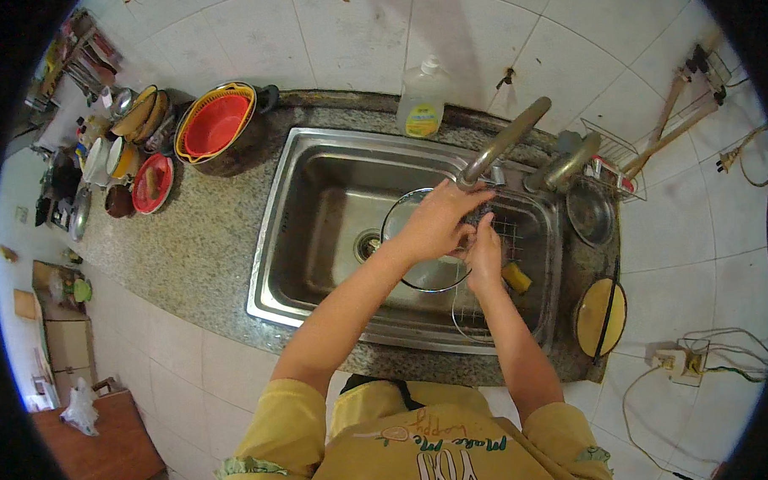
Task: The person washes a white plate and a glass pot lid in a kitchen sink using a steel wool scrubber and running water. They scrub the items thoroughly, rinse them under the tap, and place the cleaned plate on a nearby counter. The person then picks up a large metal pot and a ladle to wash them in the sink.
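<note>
A round glass lid (400, 227) with a thin metal rim is held tilted over the steel sink (315, 192), below the faucet spout (507, 138). My left hand (434, 221) reaches across the lid, its fingers bent near the lid's right edge. Close against it, my right hand (484, 253) closes around that edge with the thumb up. A dark patch shows between the hands; I cannot tell what it is. Beneath my right hand are a wire rack (508, 231) and a yellow sponge (516, 278) in the sink.
Behind the sink stands a dish soap bottle (421, 99). Red and yellow baskets (219, 123) sit in a pot at the left, near a red plate (154, 184) and several bowls. A dark pan (590, 209) and a round yellow board (601, 317) lie right of the sink.
</note>
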`<control>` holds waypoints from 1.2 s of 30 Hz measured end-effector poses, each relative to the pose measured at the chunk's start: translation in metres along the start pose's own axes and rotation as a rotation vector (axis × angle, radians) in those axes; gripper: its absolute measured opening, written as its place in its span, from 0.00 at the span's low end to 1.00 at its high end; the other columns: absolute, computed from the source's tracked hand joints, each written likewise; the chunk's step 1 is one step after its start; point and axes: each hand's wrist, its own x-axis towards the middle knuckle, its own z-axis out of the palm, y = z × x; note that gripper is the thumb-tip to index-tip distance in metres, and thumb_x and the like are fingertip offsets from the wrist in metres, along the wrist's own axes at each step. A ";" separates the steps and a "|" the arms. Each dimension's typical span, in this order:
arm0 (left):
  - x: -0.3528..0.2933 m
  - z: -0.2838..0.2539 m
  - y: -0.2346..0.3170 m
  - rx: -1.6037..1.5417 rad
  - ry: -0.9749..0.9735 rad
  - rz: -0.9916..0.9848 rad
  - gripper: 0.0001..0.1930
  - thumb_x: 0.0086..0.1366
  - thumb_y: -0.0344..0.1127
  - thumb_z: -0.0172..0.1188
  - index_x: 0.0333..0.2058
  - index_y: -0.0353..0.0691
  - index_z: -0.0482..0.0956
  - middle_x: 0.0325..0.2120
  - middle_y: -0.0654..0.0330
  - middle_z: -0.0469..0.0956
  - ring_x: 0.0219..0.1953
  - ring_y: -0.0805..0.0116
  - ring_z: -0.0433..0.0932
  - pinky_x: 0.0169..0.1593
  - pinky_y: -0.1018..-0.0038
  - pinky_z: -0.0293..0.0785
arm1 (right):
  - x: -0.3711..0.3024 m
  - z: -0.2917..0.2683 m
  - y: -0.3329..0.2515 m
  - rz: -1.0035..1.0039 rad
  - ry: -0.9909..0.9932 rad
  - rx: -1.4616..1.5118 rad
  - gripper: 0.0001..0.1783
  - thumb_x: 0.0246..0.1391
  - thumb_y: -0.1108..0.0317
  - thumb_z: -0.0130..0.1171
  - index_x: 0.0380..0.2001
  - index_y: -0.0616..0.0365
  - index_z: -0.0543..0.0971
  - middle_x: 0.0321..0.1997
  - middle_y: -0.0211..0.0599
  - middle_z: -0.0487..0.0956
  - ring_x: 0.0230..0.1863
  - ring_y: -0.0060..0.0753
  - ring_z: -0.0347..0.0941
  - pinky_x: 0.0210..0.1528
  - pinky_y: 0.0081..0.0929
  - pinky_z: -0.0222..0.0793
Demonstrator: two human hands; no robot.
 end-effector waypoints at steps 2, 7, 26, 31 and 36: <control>-0.001 -0.005 -0.007 -0.041 0.111 -0.169 0.27 0.45 0.27 0.59 0.47 0.36 0.64 0.44 0.48 0.66 0.46 0.48 0.64 0.50 0.65 0.61 | -0.004 -0.003 -0.009 0.029 -0.015 -0.062 0.32 0.55 0.42 0.32 0.36 0.64 0.71 0.26 0.36 0.74 0.25 0.29 0.72 0.24 0.26 0.72; -0.003 0.003 -0.008 0.191 0.265 -0.278 0.23 0.49 0.32 0.56 0.45 0.35 0.65 0.40 0.46 0.67 0.44 0.48 0.65 0.48 0.60 0.60 | -0.003 0.001 -0.018 0.001 0.000 -0.046 0.31 0.55 0.43 0.33 0.30 0.62 0.72 0.23 0.35 0.73 0.22 0.27 0.72 0.23 0.25 0.71; -0.058 0.000 -0.046 -1.379 0.536 -1.060 0.12 0.54 0.29 0.50 0.37 0.29 0.68 0.31 0.51 0.74 0.33 0.61 0.74 0.37 0.67 0.75 | 0.010 0.001 -0.021 -0.113 0.232 0.040 0.24 0.55 0.50 0.43 0.27 0.65 0.72 0.18 0.35 0.71 0.17 0.25 0.69 0.20 0.21 0.68; -0.075 0.012 -0.030 -1.654 0.452 -1.135 0.14 0.54 0.31 0.49 0.39 0.30 0.67 0.33 0.49 0.73 0.36 0.56 0.74 0.35 0.68 0.75 | 0.023 0.007 -0.011 -0.097 0.335 0.221 0.26 0.54 0.48 0.44 0.32 0.66 0.69 0.21 0.37 0.72 0.22 0.28 0.69 0.25 0.25 0.68; -0.075 0.028 -0.006 -1.880 0.451 -1.043 0.11 0.54 0.29 0.51 0.37 0.32 0.68 0.35 0.53 0.73 0.33 0.62 0.74 0.37 0.64 0.75 | 0.031 0.010 0.008 -0.033 0.305 0.404 0.25 0.53 0.48 0.46 0.36 0.63 0.68 0.28 0.37 0.72 0.31 0.31 0.69 0.36 0.28 0.68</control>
